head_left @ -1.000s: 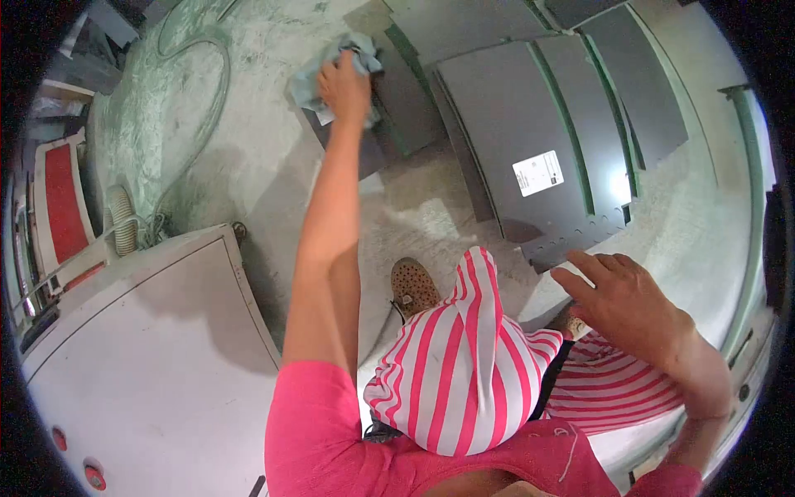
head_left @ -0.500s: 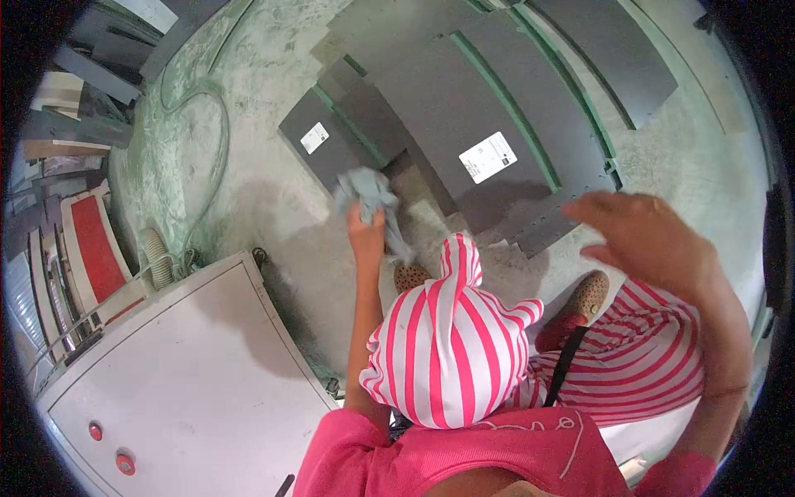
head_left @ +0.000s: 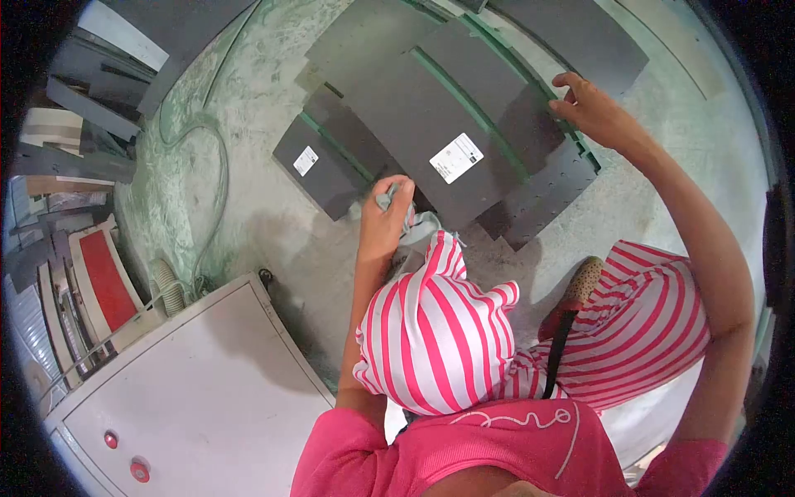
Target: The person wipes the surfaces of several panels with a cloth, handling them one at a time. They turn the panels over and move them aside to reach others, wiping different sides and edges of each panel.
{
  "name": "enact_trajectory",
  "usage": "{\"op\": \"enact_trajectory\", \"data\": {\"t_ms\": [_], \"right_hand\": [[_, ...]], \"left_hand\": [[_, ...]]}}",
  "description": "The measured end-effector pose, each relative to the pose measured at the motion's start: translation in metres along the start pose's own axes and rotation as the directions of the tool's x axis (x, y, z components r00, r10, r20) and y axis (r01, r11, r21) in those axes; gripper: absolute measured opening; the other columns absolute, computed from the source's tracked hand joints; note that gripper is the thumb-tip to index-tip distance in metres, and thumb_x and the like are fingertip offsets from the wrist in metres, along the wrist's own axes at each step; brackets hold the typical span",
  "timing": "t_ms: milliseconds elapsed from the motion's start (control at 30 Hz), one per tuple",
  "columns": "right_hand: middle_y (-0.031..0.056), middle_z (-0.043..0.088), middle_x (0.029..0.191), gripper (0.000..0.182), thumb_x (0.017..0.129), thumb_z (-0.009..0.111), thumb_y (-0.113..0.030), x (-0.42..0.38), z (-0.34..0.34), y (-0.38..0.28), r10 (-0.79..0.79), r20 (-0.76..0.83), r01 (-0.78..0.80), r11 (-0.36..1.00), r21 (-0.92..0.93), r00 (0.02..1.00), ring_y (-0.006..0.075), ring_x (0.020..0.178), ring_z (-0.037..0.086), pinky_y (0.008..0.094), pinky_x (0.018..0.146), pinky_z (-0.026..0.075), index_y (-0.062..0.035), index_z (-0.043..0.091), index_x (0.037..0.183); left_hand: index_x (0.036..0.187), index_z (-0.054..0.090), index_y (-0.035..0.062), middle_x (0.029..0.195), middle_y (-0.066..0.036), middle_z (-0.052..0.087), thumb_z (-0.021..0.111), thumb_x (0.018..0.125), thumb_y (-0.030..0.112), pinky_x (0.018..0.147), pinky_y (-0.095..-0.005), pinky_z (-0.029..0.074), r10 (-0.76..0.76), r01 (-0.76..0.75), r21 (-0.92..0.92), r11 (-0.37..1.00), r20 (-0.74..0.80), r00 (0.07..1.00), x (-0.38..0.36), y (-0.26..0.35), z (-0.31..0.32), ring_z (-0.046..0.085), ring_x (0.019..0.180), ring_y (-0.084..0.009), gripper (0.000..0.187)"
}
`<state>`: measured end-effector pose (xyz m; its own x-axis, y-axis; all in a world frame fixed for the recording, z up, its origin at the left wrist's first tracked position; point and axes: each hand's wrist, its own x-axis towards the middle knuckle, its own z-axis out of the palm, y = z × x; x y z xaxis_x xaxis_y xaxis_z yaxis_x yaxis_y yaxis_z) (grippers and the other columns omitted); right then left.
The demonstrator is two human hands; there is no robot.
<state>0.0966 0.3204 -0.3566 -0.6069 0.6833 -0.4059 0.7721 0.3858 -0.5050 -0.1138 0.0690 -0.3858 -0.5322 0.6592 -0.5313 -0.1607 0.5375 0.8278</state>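
Observation:
My left hand point(head_left: 385, 219) is closed around a grey cloth point(head_left: 426, 224), part of which hangs out beside the fingers. It is right by the near edge of a dark grey panel point(head_left: 397, 99) carrying a white label point(head_left: 456, 158). A smaller dark panel with its own label point(head_left: 305, 161) lies just ahead of this hand. On the far right side of the stack, my right hand point(head_left: 592, 109) has its fingers apart and slightly bent. Its fingertips are at the green-edged side of the panels point(head_left: 538, 74), with nothing held in them.
A white cabinet point(head_left: 199, 389) with red buttons stands at the lower left. Behind it are a ribbed hose point(head_left: 166, 287) and a red-and-white board point(head_left: 103, 267). A thin hose point(head_left: 224, 178) curves over the concrete floor. Another dark panel point(head_left: 580, 37) lies at the back right.
My left hand moved slightly right and up with the cloth, now bunched tighter, to the panel edge. My right hand reached forward from above the floor to the panels' right side.

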Motion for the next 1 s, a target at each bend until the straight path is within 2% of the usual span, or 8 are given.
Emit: {"op": "enact_trajectory", "data": {"t_ms": [167, 233, 333, 567, 633, 767, 867, 1000], "right_hand": [[0.014, 0.058, 0.084, 0.037, 0.084, 0.051, -0.027, 0.005, 0.004, 0.012, -0.036, 0.017, 0.035, 0.999, 0.025, 0.999, 0.0223, 0.079, 0.056, 0.0338, 0.071, 0.043, -0.0032, 0.046, 0.112], [0.0209, 0.059, 0.092, 0.038, 0.082, 0.054, -0.029, 0.008, 0.007, 0.015, -0.029, -0.012, 0.029, 1.0, 0.008, 1.0, 0.0337, 0.087, 0.058, 0.04, 0.075, 0.045, -0.0033, 0.048, 0.109], [0.0208, 0.059, 0.092, 0.033, 0.081, 0.054, -0.025, 0.011, 0.018, 0.016, 0.0, -0.035, -0.001, 1.0, -0.023, 0.999, 0.0351, 0.088, 0.057, 0.0412, 0.076, 0.044, -0.0036, 0.05, 0.106], [0.0209, 0.059, 0.09, 0.026, 0.079, 0.053, -0.018, 0.018, 0.015, 0.024, -0.063, -0.063, 0.058, 0.995, -0.082, 0.996, 0.0358, 0.088, 0.057, 0.0419, 0.075, 0.044, -0.0029, 0.055, 0.1], [0.02, 0.06, 0.089, 0.025, 0.079, 0.053, -0.017, 0.017, 0.013, 0.022, -0.06, -0.075, 0.048, 0.988, -0.146, 0.995, 0.0358, 0.085, 0.058, 0.042, 0.074, 0.045, -0.0035, 0.055, 0.1], [0.0195, 0.06, 0.087, 0.024, 0.079, 0.052, -0.016, 0.019, 0.014, 0.021, 0.0, -0.08, -0.008, 0.995, -0.102, 0.997, 0.035, 0.081, 0.059, 0.0421, 0.072, 0.045, -0.0036, 0.055, 0.099], [0.0192, 0.06, 0.087, 0.026, 0.079, 0.051, -0.018, 0.018, 0.005, 0.018, -0.033, -0.1, 0.017, 0.987, -0.161, 0.994, 0.0338, 0.079, 0.06, 0.0419, 0.071, 0.046, -0.0031, 0.055, 0.099], [0.0191, 0.06, 0.087, 0.036, 0.078, 0.049, -0.021, 0.009, -0.012, 0.0, -0.036, -0.07, 0.02, 0.977, -0.214, 0.997, 0.0332, 0.081, 0.06, 0.0408, 0.073, 0.046, -0.0043, 0.051, 0.11]], "left_hand": [[0.1, 0.052, -0.0004, 0.065, 0.0, 0.051, 0.056, 0.083, 0.031, 0.051, -0.0213, 0.034, -0.009, 0.009, -0.015, 1.0, 0.024, 1.0, 0.006, -0.001, -0.001, 0.044, 0.056, -0.0065, 0.036], [0.088, 0.055, -0.0022, 0.063, -0.002, 0.051, 0.058, 0.081, 0.032, 0.051, -0.0235, 0.037, 0.047, -0.047, 0.036, 0.998, 0.002, 0.999, 0.008, -0.006, -0.002, 0.047, 0.058, -0.0075, 0.035], [0.082, 0.054, -0.0035, 0.064, -0.003, 0.052, 0.058, 0.08, 0.033, 0.053, -0.0263, 0.037, 0.109, -0.104, 0.128, 0.986, -0.031, 0.994, 0.005, -0.006, 0.003, 0.046, 0.059, -0.0091, 0.037], [0.074, 0.053, -0.0031, 0.061, -0.006, 0.052, 0.059, 0.078, 0.038, 0.055, -0.0293, 0.039, 0.077, -0.078, 0.153, 0.985, 0.013, 0.997, 0.014, -0.021, 0.003, 0.047, 0.059, -0.0125, 0.041], [0.074, 0.053, -0.0033, 0.061, -0.006, 0.053, 0.06, 0.077, 0.038, 0.054, -0.0297, 0.039, 0.092, -0.092, 0.171, 0.981, 0.007, 0.996, 0.014, -0.018, 0.007, 0.047, 0.058, -0.0133, 0.042], [0.075, 0.054, -0.0046, 0.062, -0.011, 0.055, 0.059, 0.077, 0.041, 0.055, -0.0322, 0.041, 0.086, -0.086, 0.247, 0.965, 0.01, 0.996, 0.009, -0.006, 0.008, 0.051, 0.057, -0.0183, 0.046], [0.072, 0.052, -0.0004, 0.061, -0.006, 0.052, 0.057, 0.079, 0.041, 0.054, -0.0294, 0.038, 0.127, -0.127, 0.284, 0.95, 0.021, 0.992, 0.011, -0.011, 0.01, 0.046, 0.057, -0.0136, 0.042], [0.073, 0.053, -0.0011, 0.061, -0.006, 0.053, 0.056, 0.079, 0.041, 0.054, -0.0296, 0.038, 0.182, -0.177, 0.28, 0.944, 0.007, 0.983, 0.016, -0.019, 0.013, 0.046, 0.057, -0.014, 0.042]]}}
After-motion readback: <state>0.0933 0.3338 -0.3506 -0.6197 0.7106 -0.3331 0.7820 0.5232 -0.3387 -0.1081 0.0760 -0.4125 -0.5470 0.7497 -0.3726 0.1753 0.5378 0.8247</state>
